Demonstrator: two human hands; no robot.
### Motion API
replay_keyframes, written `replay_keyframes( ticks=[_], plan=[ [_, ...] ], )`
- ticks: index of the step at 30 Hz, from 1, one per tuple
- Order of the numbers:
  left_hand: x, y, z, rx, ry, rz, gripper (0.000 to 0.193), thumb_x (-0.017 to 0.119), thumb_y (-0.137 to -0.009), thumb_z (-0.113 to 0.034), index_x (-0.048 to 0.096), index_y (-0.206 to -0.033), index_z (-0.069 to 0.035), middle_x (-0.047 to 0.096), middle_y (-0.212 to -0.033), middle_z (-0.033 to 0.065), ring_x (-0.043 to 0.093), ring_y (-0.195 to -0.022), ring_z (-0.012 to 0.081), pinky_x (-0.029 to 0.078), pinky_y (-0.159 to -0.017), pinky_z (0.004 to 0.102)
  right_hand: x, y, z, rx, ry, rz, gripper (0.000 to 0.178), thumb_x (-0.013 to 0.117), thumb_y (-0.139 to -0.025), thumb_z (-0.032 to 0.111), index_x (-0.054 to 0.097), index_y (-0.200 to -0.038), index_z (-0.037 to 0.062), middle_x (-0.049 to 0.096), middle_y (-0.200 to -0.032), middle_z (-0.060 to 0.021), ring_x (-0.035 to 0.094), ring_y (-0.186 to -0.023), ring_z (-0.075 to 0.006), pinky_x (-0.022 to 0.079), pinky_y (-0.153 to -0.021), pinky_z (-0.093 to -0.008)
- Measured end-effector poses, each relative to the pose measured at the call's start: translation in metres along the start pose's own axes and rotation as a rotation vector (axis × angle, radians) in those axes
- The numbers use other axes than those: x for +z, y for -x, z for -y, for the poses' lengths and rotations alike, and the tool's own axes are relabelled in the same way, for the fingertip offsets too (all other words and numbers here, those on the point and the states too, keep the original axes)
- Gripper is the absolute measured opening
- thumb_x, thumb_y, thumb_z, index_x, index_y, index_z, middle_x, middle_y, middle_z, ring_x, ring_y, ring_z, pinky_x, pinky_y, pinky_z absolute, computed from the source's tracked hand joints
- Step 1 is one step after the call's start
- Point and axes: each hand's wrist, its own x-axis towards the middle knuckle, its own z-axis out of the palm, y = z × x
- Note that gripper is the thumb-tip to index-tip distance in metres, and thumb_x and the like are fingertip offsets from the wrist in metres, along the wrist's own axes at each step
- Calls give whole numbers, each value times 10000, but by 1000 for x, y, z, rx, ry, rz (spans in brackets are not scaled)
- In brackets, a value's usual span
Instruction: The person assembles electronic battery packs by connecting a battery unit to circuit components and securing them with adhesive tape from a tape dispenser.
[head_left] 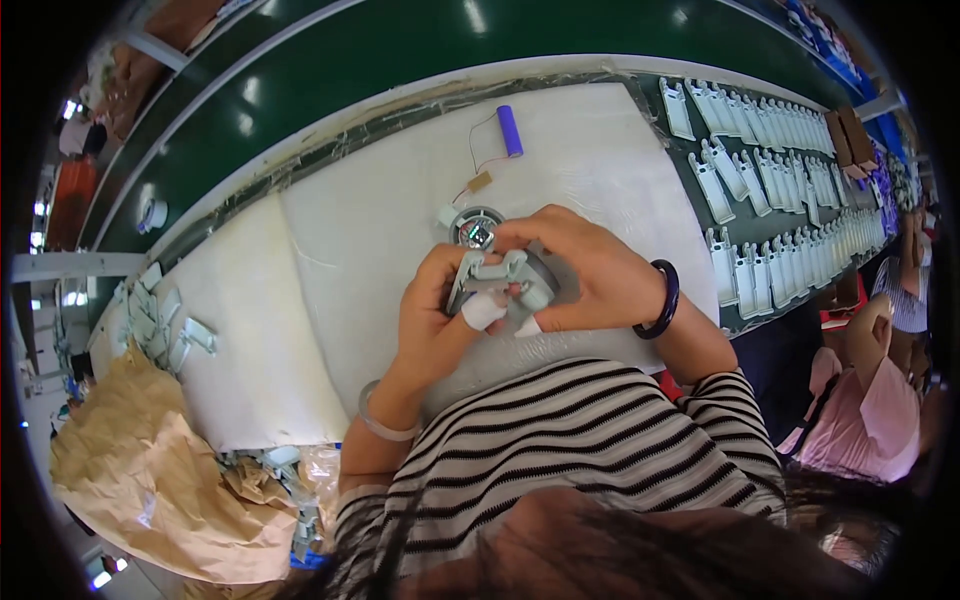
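Note:
Both hands close around a pale grey-green plastic housing (512, 265) with a curved, forked shape, held just above the padded table. My left hand (432, 305) grips its left side, a white covering on the thumb tip. On the right, my right hand (598, 272) wraps the other side, thumb below and fingers above. Just beyond lies a dark-rimmed round part (478, 228) with a small circuit board inside, close to the right fingertips; whether it joins the housing I cannot tell. A thin wire leads past a small tan piece (480, 181) to a purple cylindrical battery (509, 131).
White foam sheeting (370, 200) covers the table. Rows of pale plastic shells (770, 180) stand at the right; more shells (160, 315) lie heaped at the left. Crumpled brown paper (170, 470) fills the lower left. Another person in pink (865, 400) sits at the right.

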Motion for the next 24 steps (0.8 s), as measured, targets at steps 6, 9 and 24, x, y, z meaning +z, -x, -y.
replay_keyframes(
  ticks=[6,9,24],
  plan=[
    [-1,-2,1,215,362,78,296,628,-883,-176,481,-1069,1,644,-919,191,618,-662,194,513,-582,315,6,2,-2,-26,11,-49,781,781,-606,130,436,-1301,35,569,-1131,-145,549,-1057,-295,430,-928,-358],
    [-3,-4,-2,190,255,4,318,634,-882,-204,481,-1058,12,644,-908,192,629,-679,216,529,-605,337,13,1,-5,85,-206,-162,713,765,-625,121,450,-1260,42,569,-1109,-147,561,-1038,-283,439,-915,-336],
    [-13,-16,6,62,-134,-300,233,652,-884,-176,574,-1002,9,662,-873,112,653,-699,168,540,-600,279,-1,0,-12,15,275,-475,651,792,-621,93,486,-1196,68,559,-1154,-148,546,-1056,-335,471,-892,-379]
  ],
)
